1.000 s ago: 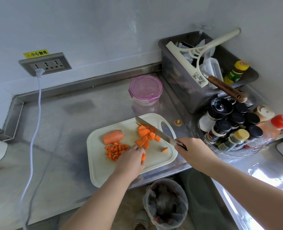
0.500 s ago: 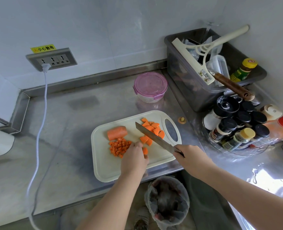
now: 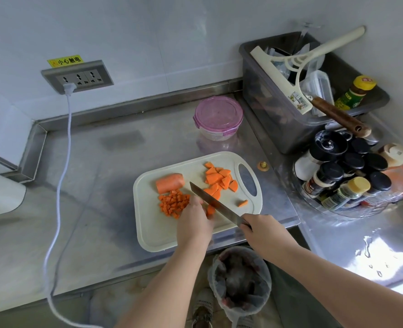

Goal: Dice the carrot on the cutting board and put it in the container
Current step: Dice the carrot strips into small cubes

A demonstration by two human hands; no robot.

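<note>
Left hand: the left hand (image 3: 194,218) is curled down over a small orange carrot piece (image 3: 210,210), which is pinned so it can't skid, by the looks of it.
Right hand: the right hand (image 3: 263,229) is clamped on a long steel kitchen knife (image 3: 215,204), with the blade laid just beside the left fingers.
Board: the white plastic cutting board (image 3: 158,230) is kept at the steel table (image 3: 101,185) edge, probably for reach.
Carrot: an uncut orange carrot stub (image 3: 169,183) is parked at the back, tiny dice (image 3: 173,204) are heaped in front of it, and thick wedge chunks (image 3: 219,179) are piled by the handle hole.
Container: the round clear pink-lidded container (image 3: 218,117) is left behind the board, lid on.
</note>
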